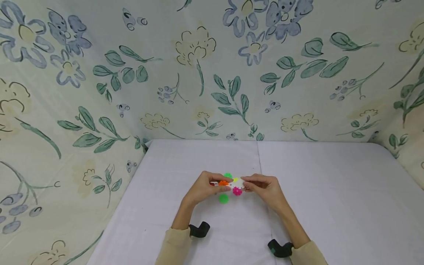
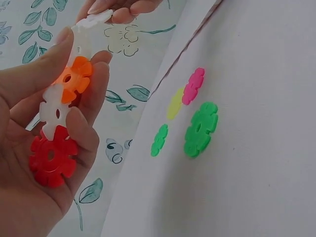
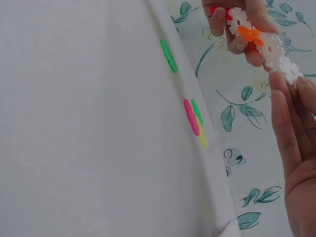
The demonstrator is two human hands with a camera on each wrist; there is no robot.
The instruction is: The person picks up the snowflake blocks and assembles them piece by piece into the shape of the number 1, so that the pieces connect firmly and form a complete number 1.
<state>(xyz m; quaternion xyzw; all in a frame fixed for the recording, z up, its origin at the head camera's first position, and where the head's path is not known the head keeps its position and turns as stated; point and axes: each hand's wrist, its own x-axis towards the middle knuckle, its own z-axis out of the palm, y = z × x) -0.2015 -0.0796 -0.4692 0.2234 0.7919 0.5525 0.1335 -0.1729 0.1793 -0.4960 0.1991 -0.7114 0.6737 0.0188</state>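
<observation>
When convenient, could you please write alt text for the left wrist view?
The left hand holds a chain of notched red, white, orange and white discs; the right hand pinches another white disc at its end. A pink disc, yellow disc and two green discs lie on white cloth.

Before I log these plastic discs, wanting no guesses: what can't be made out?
- Head view: most of the red plastic flower-shaped disc, hidden by the left hand.
- Left wrist view: part of the flat yellow plastic disc, behind the pink plastic flower-shaped disc.
- Right wrist view: part of the end white plastic notched disc, behind the right hand; that hand, cut off by the right edge.
</observation>
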